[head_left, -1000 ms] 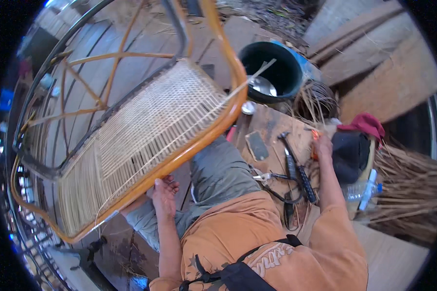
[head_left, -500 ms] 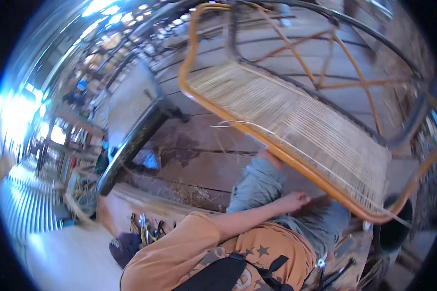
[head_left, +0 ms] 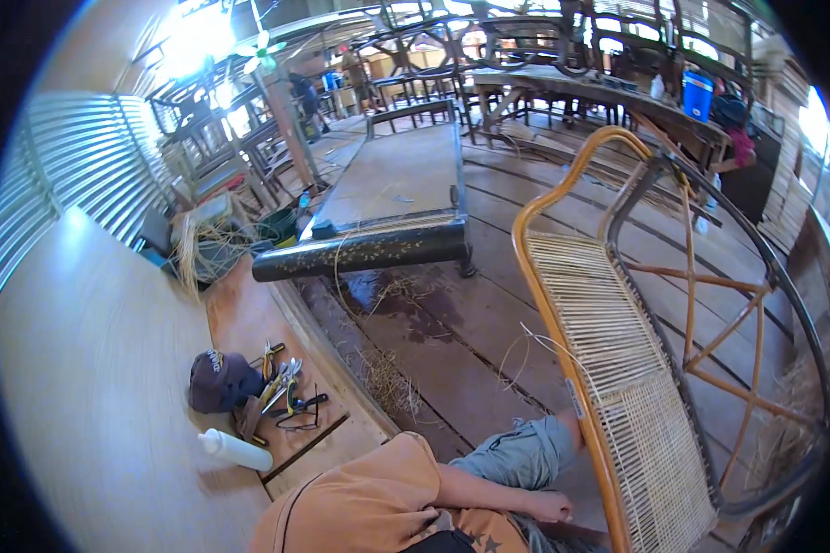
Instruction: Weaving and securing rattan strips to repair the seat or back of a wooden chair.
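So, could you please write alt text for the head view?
A person in an orange shirt rests one hand beside a woven rattan chair frame on a plank floor. Pliers, a cap and a white bottle lie to the left.

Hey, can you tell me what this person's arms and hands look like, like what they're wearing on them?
One arm shows: a short orange sleeve covers the shoulder and upper arm, and the forearm below it is bare. The hand is bare too, with no glove, and I can make out no watch, ring or band. From this view I cannot tell whether it is the left or the right. The other arm and hand are out of the picture.
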`<state>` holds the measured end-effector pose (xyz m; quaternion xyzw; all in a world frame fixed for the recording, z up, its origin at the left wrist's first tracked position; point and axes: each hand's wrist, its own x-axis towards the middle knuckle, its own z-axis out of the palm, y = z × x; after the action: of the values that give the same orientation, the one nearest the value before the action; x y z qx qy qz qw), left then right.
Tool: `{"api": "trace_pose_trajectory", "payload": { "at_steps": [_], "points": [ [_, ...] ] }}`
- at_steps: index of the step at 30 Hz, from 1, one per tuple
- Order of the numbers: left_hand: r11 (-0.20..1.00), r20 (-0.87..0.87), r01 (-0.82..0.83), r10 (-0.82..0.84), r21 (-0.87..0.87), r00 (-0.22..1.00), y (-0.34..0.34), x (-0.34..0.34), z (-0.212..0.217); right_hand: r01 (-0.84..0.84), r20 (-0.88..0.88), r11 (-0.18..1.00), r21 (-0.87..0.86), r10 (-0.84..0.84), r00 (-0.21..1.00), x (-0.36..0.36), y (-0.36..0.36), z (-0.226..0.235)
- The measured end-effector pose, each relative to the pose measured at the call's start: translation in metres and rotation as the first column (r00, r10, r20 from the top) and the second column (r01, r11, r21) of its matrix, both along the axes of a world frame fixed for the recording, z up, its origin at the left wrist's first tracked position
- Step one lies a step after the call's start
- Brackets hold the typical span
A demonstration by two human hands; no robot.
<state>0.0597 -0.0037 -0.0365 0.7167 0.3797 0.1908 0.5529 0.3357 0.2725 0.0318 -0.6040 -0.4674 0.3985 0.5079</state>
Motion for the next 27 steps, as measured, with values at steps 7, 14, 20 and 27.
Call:
{"api": "trace_pose_trajectory", "payload": {
  "at_steps": [7, 14, 20, 27],
  "points": [
    [0.998, 0.023, -0.034, 0.033, 0.053, 0.999, 0.010, 0.011, -0.026, -0.145, 0.066, 0.989, 0.022, 0.143, 0.987, -0.050, 0.044, 0.003],
    [0.996, 0.059, -0.075, 0.077, -0.042, 0.995, 0.018, 0.023, -0.077, -0.306, 0.153, 0.950, 0.063, 0.294, 0.944, -0.110, 0.068, 0.015],
    [0.996, -0.057, -0.002, -0.003, -0.092, 0.998, 0.020, 0.014, -0.051, -0.371, 0.218, 0.923, 0.102, 0.344, 0.914, -0.137, 0.068, 0.022],
    [0.947, 0.004, 0.092, -0.099, 0.309, 0.995, 0.020, 0.013, -0.076, -0.428, 0.275, 0.885, 0.183, 0.372, 0.886, -0.167, 0.078, 0.045]
  ]
}}
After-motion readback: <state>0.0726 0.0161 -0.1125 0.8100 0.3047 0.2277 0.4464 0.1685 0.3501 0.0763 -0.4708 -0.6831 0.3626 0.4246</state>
